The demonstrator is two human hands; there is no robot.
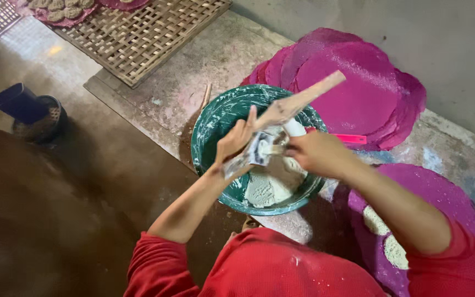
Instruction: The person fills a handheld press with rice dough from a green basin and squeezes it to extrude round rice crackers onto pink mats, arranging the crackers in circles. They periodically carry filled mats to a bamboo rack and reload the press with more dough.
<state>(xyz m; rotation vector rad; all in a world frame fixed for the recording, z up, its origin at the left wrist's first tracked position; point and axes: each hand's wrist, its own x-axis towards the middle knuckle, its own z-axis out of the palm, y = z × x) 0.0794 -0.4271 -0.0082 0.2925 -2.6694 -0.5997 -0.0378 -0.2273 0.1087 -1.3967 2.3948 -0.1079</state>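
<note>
My left hand (235, 144) holds a flat wooden paddle (298, 102) smeared with white dough, its handle pointing up and right. My right hand (317, 154) grips a small tool (273, 147) pressed against the paddle's blade; its kind is hard to tell. Both hands hover over a green plastic basin (215, 118) with white dough (270, 187) at its bottom. Red sleeves cover my upper arms.
Round magenta mats (358, 82) lie stacked behind the basin, and more magenta mats (435, 192) with white dough discs lie at right. A woven bamboo tray (138, 33) rests at the top. A dark pot (34, 113) stands at left on the brown floor. A pink handle (350, 138) sticks out by the basin.
</note>
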